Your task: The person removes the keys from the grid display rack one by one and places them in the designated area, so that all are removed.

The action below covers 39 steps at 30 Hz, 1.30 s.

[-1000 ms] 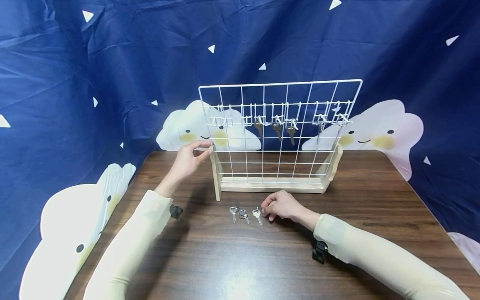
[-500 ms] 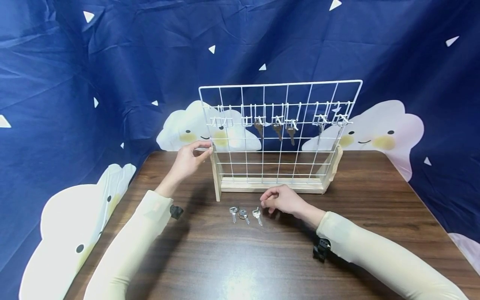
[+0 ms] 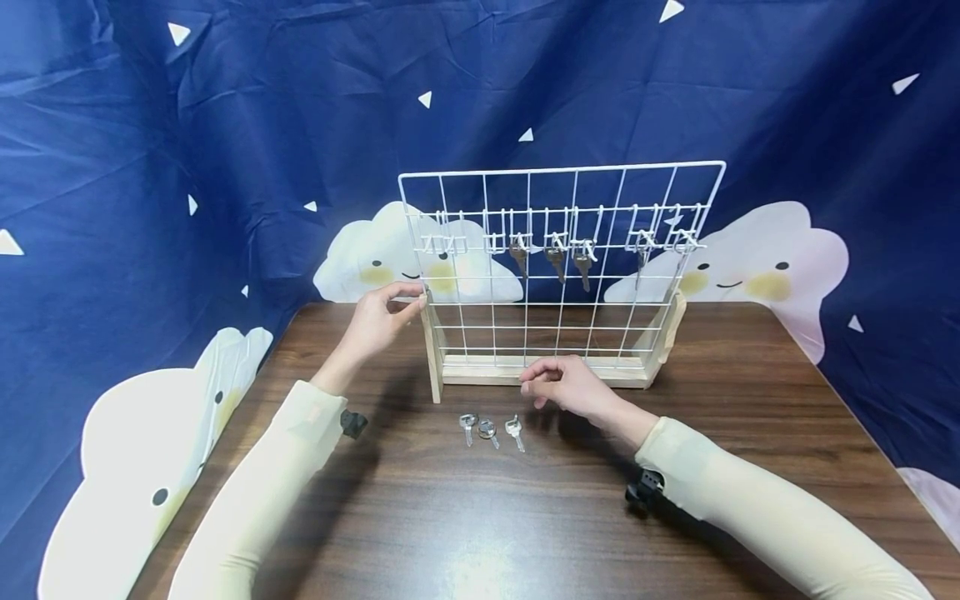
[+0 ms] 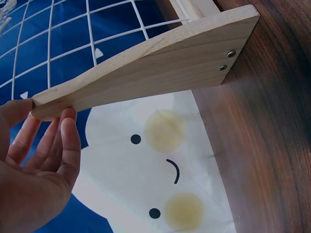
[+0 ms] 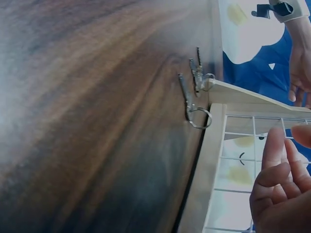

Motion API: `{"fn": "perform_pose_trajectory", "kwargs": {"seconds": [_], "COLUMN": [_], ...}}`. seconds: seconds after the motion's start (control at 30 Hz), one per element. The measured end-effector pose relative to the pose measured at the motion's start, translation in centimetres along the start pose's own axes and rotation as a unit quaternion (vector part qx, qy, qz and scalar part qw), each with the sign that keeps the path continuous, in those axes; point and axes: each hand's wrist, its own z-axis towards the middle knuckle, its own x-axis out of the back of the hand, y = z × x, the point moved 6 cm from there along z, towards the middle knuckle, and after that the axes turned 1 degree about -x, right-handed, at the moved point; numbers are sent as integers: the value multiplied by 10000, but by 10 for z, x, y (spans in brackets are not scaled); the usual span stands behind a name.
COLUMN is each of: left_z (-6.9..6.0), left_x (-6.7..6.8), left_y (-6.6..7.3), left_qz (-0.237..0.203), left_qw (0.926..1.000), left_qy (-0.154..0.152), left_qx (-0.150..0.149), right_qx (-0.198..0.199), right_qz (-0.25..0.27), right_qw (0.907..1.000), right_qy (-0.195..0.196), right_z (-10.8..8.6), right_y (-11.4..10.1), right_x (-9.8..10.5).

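Note:
My left hand [image 3: 378, 319] pinches the top corner of the wooden side panel [image 4: 146, 68] of a white wire grid rack [image 3: 558, 171], thumb on one side and fingertips on the other. In front of the rack's wooden base bar my right hand [image 3: 570, 388] is raised above the table, fingers loosely bent. The right wrist view shows nothing between the fingers of that hand [image 5: 282, 189]. Three silver keys with rings lie below it on the table: a left key [image 3: 468, 427], a middle key [image 3: 488, 432] and a right key [image 3: 514, 432].
White hooks line the grid's upper part. Dark keys, including a middle one [image 3: 556, 260], hang from hooks near its centre, and a silvery key [image 3: 642, 257] hangs farther right. The brown wooden table [image 3: 420, 517] runs back to a blue cloud-print curtain [image 3: 300, 100].
My right hand has lifted from beside the right key and moved up and away towards the rack. The left hand keeps its place on the side panel, and the three table keys stay put.

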Motion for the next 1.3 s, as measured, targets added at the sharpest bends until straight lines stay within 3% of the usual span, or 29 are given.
{"fn": "perform_pose_trajectory", "kwargs": {"seconds": [0.5,0.83,1.3], "left_z": [0,-1,-2], "left_x": [0,-1,0], "left_y": [0,0,1], "left_qz": [-137,-335,-185], "left_qw": [9999,9994,9998], "left_qy": [-11,-36,-15], "left_qx": [43,30,92], "right_qx": [527,683,926], "right_qz": [206,66,198], "right_qw": [9980,9963,9926], "right_qy": [266,516,759], "right_z": [0,-7,-5], "right_y": [-28,-53,-70], "right_x": [16,24,36]}}
